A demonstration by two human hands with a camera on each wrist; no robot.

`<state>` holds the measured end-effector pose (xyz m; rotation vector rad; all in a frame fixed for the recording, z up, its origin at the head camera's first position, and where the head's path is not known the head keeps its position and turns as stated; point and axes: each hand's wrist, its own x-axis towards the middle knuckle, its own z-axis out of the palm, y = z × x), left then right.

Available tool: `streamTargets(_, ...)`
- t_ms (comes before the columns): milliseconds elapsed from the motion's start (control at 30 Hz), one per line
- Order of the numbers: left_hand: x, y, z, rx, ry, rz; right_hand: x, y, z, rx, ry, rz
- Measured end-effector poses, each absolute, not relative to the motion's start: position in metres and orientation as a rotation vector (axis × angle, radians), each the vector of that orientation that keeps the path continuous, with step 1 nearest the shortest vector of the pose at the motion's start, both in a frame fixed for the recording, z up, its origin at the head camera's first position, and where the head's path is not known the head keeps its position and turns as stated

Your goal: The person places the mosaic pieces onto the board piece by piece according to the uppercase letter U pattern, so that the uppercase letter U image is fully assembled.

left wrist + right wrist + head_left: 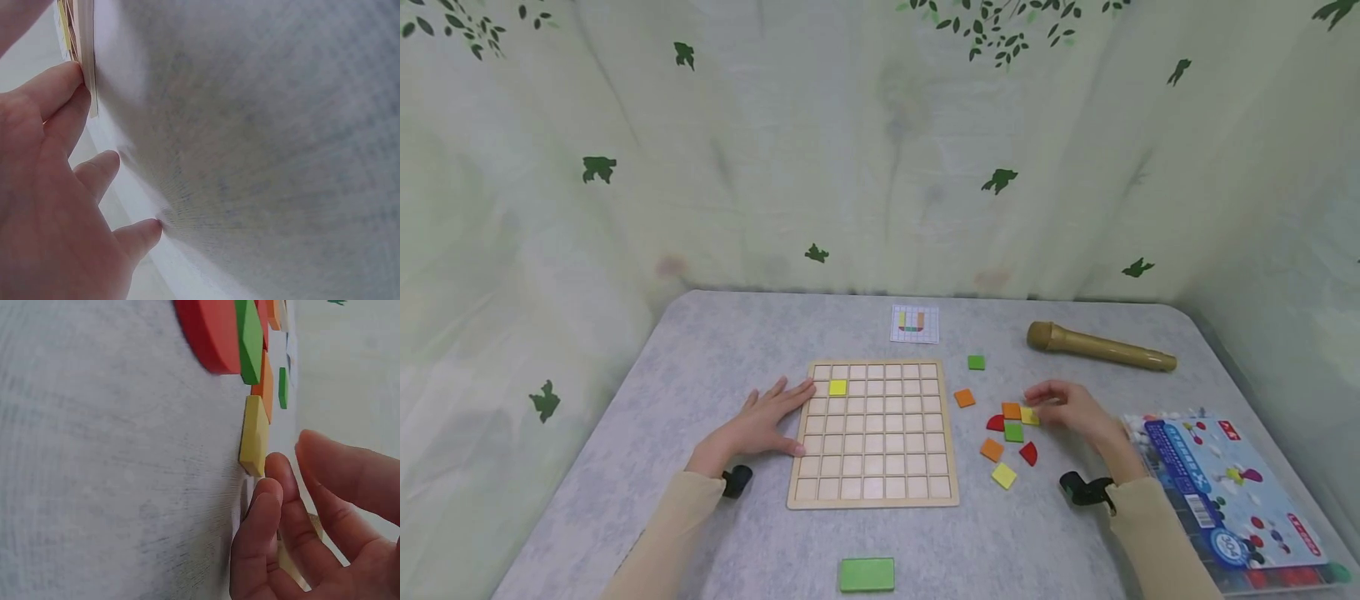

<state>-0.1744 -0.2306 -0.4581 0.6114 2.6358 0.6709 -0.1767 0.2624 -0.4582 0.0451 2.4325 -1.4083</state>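
Observation:
A wooden grid board lies flat, with one yellow square tile in a cell near its upper left. My left hand rests at the board's left edge with spread fingers, some touching the frame in the left wrist view. Right of the board, my right hand hovers by a loose yellow tile. Its fingertips are close to that tile's near end, the thumb stands apart, and nothing is gripped. Around it lie an orange tile, a green tile and red quarter-round pieces.
A small pattern card lies behind the board. A gold microphone-shaped object is at the back right. A boxed molecule-model set lies under the right forearm's outer side. A green block sits near the front.

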Motion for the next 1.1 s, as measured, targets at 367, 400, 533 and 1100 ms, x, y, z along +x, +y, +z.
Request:
streamTargets(367, -0.173, -0.231, -0.458, 0.632, 2.631, 0.69, -0.172, 0.252, -0.455, -0.032, 2.579, -1.212)
streamTargets(400, -0.173, -0.231, -0.458, 0.631, 2.631, 0.69, -0.172, 0.252, -0.454, -0.033, 2.579, -1.211)
streamTargets(533, -0.172, -0.23, -0.458, 0.626, 2.63, 0.684, -0.173, 0.254, -0.455, -0.015, 2.554, -1.246)
streamTargets(1100, -0.172, -0.231, -0.459, 0.619, 2.639, 0.678, -0.186, 0.236, -0.438, -0.118, 2.377, -1.429)
